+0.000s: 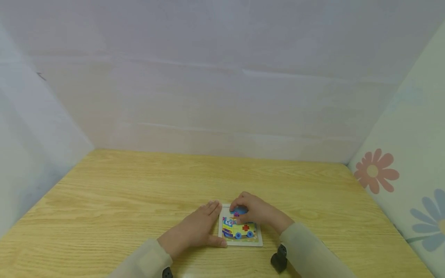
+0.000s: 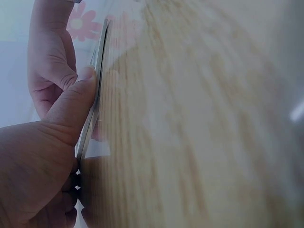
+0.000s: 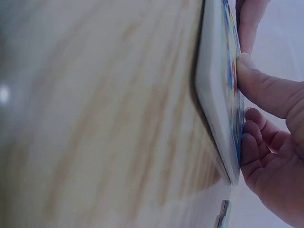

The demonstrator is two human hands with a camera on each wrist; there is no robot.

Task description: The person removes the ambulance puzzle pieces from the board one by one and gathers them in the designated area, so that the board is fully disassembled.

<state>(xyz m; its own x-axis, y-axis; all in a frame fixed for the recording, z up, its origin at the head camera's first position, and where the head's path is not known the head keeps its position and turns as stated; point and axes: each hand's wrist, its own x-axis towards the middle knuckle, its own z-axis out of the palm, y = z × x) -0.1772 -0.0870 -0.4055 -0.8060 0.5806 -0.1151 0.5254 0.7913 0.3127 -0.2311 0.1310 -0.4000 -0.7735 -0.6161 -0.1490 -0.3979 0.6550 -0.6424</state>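
Puzzle board [image 1: 245, 243] meets both hands [image 1: 196, 227] [image 1: 255, 210]: left thumb spread, right fingers bent.

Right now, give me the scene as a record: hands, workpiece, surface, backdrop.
left hand: thumb at near left corner of puzzle, fingertips by far left corner
right hand: thumb and curled fingers on puzzle's face; grip on a piece unclear
puzzle: white border, yellow ambulance with red cross
table: wood-grain
right wall: pink flower, blue flower
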